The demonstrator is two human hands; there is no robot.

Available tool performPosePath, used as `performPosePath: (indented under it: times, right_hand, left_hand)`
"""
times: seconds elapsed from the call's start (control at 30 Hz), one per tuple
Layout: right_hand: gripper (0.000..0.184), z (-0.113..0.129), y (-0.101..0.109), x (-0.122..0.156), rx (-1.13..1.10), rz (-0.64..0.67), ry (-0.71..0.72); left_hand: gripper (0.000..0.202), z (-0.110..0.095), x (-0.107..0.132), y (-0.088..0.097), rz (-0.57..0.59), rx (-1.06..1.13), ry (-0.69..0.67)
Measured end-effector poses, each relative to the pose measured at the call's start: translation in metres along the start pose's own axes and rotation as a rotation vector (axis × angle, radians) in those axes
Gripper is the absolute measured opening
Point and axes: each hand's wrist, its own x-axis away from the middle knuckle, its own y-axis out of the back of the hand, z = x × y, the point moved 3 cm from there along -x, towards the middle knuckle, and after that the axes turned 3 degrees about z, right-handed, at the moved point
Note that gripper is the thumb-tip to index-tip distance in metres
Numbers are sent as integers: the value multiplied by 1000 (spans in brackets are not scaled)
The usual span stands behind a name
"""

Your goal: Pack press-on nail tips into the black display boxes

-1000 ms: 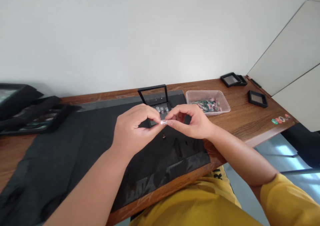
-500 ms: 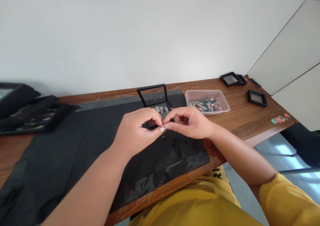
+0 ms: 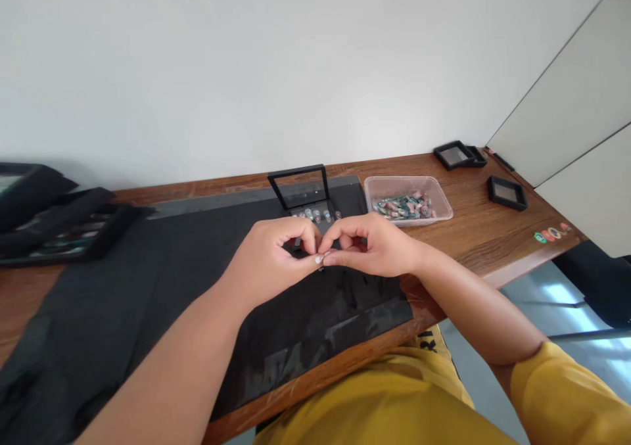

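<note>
— Over the black cloth mat (image 3: 148,287), what do your hands hold?

— Your left hand (image 3: 269,264) and right hand (image 3: 377,244) meet fingertip to fingertip, both pinched shut on a small pale whitish piece (image 3: 320,258), just in front of the open black display box (image 3: 308,202).

— And beside it?

— A clear plastic tub of green-pink stones (image 3: 408,200) on the brown wooden desk (image 3: 483,234).
</note>
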Motion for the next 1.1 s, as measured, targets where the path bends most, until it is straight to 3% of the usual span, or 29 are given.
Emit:
performPosePath:
  times: [0.27,0.47,0.67,0.87,1.0,1.1]
  right_hand:
    - [19,3,-4,-2,-44,72,-6]
    - [19,2,-7,-2,-138,110,-57]
    - [30,1,-3,-4,-279,-18,-19]
    - [42,-3,4,-7,-483,-188,-29]
    - [47,-4,3,-8,-530,-178,-62]
    - [48,-3,0,-8,-542,-141,-77]
  left_hand:
    - [22,1,-1,-1,91,28,55]
    - [28,5,-2,1,82,45,102]
    - [35,-2,-2,6,-18,12,120]
    - [15,-14,3,8,-303,-91,-122]
    - [32,-20,6,3,-311,-182,-241]
    - [31,-22,6,2,-340,-214,-313]
